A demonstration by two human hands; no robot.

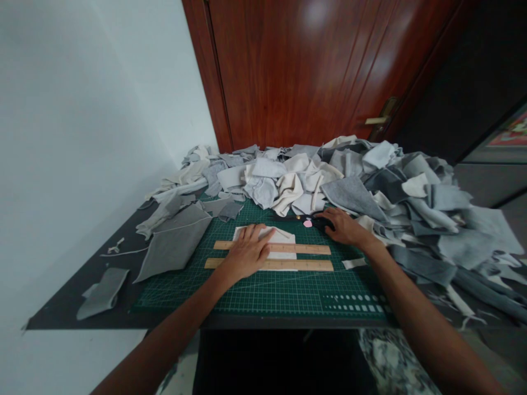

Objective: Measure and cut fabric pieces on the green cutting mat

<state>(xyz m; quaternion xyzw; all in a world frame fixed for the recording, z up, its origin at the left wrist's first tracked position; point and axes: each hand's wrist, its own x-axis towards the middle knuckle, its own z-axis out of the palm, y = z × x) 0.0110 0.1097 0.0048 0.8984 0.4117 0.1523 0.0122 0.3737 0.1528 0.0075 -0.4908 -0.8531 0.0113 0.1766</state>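
Note:
My left hand [249, 251] lies flat with its fingers spread over a white cloth piece [284, 237] and the upper wooden ruler [310, 249]. A lower wooden ruler [304, 265] crosses the cloth's near edge, parallel to the first. To the right, my right hand [341, 226] has its fingers curled at the black handles of the scissors [319, 221], which rest on the green cutting mat [263, 299] with the blades pointing left. A small pink piece [308, 224] shows beside the scissors. Close to my right wrist lies a small pale fabric strip [354, 263].
Grey and white fabric scraps [263, 170] are heaped along the table's back, with a larger pile [436, 203] on the right. Grey cloth [175, 241] overlaps the mat's left side. A folded grey scrap [105, 293] sits near the front left corner. Behind stands a wooden door [296, 82].

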